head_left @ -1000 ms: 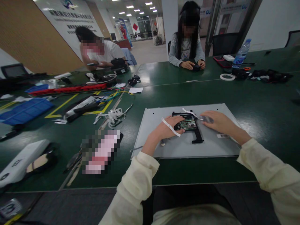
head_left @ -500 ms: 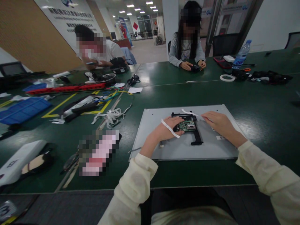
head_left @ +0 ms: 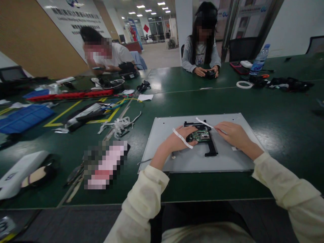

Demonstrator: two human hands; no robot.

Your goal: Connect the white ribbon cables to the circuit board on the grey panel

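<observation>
My left hand point(head_left: 178, 138) is closed around the left side of a green circuit board point(head_left: 201, 135) set in a black plastic frame point(head_left: 211, 148). Across the back of that hand lies a thin white strip point(head_left: 182, 139). My right hand point(head_left: 233, 135) pinches the end of another white strip point(head_left: 202, 122), which slants over the upper part of the frame. Under both hands is a pale grey panel point(head_left: 162, 130) lying flat, with the frame on it. The fingertips under the board are hidden.
Left of the panel sit a tangle of white strips point(head_left: 120, 126) and a phone-like blurred object point(head_left: 108, 163). Farther left is a blue tray point(head_left: 25, 118). A water bottle point(head_left: 260, 60) and a white ring point(head_left: 244, 84) stand back right. Two people sit across the table.
My right hand has shifted slightly left and down, and its strip slopes more steeply over the frame. My left hand keeps its hold on the board.
</observation>
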